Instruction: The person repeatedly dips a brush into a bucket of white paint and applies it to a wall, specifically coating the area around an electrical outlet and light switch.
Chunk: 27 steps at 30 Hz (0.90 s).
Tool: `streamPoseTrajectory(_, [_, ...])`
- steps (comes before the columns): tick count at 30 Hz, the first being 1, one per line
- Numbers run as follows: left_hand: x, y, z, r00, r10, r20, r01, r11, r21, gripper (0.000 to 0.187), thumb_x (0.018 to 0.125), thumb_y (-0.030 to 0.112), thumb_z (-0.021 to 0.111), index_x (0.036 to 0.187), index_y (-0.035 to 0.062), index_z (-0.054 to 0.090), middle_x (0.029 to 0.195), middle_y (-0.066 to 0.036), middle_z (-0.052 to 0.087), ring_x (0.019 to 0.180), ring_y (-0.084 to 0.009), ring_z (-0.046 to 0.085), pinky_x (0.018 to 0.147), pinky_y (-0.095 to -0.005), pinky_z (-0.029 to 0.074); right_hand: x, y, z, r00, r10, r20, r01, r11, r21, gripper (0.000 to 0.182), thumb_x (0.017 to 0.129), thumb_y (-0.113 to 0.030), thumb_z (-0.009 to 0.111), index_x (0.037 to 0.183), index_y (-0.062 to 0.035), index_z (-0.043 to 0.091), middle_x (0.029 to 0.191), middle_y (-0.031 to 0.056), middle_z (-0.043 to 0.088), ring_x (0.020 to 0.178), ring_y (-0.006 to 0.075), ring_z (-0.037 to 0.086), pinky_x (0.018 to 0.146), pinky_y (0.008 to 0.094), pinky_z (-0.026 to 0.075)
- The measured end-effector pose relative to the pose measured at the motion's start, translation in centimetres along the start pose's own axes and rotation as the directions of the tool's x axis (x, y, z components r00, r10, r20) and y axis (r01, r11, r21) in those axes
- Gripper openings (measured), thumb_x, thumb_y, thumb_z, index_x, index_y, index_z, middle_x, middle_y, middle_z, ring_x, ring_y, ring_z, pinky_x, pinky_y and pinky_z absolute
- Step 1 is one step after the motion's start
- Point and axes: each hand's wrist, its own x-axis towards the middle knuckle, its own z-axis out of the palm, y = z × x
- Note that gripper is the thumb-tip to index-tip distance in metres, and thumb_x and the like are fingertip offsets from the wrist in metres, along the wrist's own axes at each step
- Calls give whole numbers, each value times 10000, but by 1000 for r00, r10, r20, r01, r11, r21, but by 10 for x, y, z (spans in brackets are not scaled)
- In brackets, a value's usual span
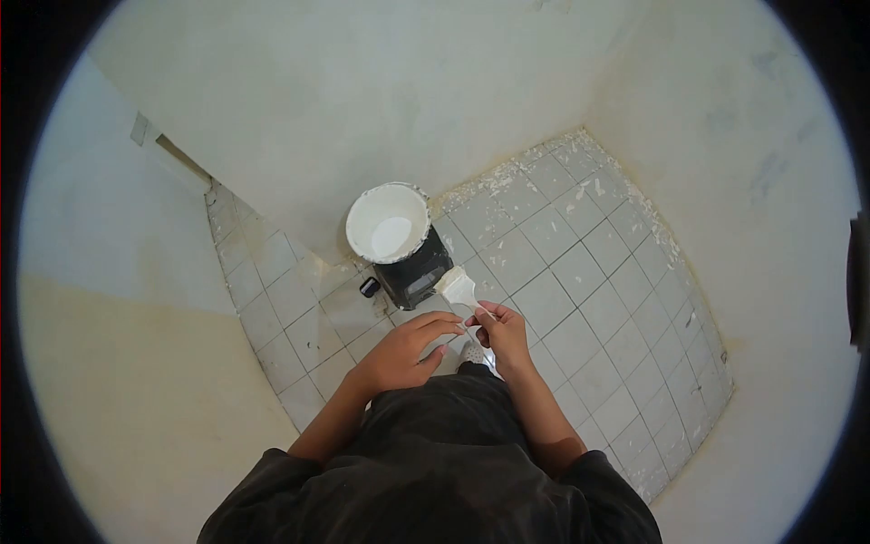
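My right hand (506, 340) pinches the handle of a paintbrush (458, 286), whose bristle end is coated white and points up and left toward the bucket. My left hand (405, 352) holds nothing; its fingers stretch toward the right hand, thumb apart, fingertips close to the brush handle. Beyond both hands, a white bucket (359, 218) with pale paint in its bottom rests on a black container (419, 272). Paint smears mark the bucket's rim.
A small dark object (370, 287) lies on the floor left of the black container. Grey floor tiles (580, 272) carry white paint splatters, thickest along the wall edges. Pale walls (362, 91) close in the corner ahead. A shoe (471, 355) shows below my hands.
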Motion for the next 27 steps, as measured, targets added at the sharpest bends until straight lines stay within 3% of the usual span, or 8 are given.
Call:
streamPoseTrajectory(4, [42, -5, 6, 1000, 15, -11, -14, 999, 52, 360, 915, -3, 624, 1271, 47, 652, 1383, -138, 625, 1305, -348, 586, 1113, -431, 461, 46, -29, -30, 1000, 7, -1, -7, 997, -77, 320, 998, -68, 660, 1282, 64, 597, 884, 113, 734, 552, 75, 475, 512, 234, 366])
streamPoseTrajectory(11, [50, -27, -11, 964, -249, -90, 255, 964, 73, 354, 936, 31, 633, 1289, 44, 640, 1371, -155, 628, 1301, -347, 582, 1127, -438, 447, 125, -52, -27, 996, 89, 17, -86, 985, -147, 342, 964, -84, 697, 1245, 88, 607, 879, 120, 751, 549, 74, 495, 498, 240, 385])
streamPoseTrajectory(17, [46, -81, -40, 913, -379, -149, 389, 920, 44, 388, 936, 72, 659, 1319, 40, 609, 1330, -173, 636, 1272, -363, 593, 1103, -432, 466, 230, -10, 9, 987, 130, 94, -86, 922, -378, 307, 969, -112, 680, 1188, 86, 598, 877, 141, 761, 511, 103, 522, 468, 247, 385])
streamPoseTrajectory(20, [49, -118, -61, 906, -398, -146, 411, 909, 71, 405, 930, 93, 674, 1324, 30, 601, 1315, -185, 634, 1250, -376, 601, 1079, -434, 481, 269, 1, 35, 987, 100, 129, -28, 883, -469, 378, 962, -118, 699, 1218, 130, 573, 847, 155, 760, 598, 144, 638, 516, 293, 480])
streamPoseTrajectory(23, [72, -143, -91, 900, -409, -150, 428, 895, 127, 422, 925, 129, 684, 1324, 18, 604, 1305, -197, 639, 1219, -391, 614, 1040, -451, 500, 288, -7, 65, 996, 65, 62, -24, 859, -511, 327, 933, -126, 725, 1167, 90, 651, 860, 134, 765, 635, 150, 671, 544, 285, 510])
streamPoseTrajectory(26, [95, -174, -116, 909, -369, -192, 405, 891, 205, 433, 929, 196, 676, 1316, 10, 619, 1286, -208, 654, 1166, -401, 641, 993, -480, 522, 325, -11, 78, 994, -49, 99, 102, 744, -660, 237, 889, -147, 760, 1053, 23, 745, 859, 126, 775, 666, 195, 710, 614, 315, 554])
streamPoseTrajectory(27, [99, -176, -125, 911, -360, -202, 403, 882, 246, 449, 931, 212, 671, 1325, 7, 615, 1285, -211, 655, 1164, -403, 643, 990, -482, 522, 338, -7, 82, 974, -151, 166, 224, 694, -684, 227, 891, -151, 755, 1032, 27, 749, 837, 119, 775, 651, 191, 709, 613, 320, 553])
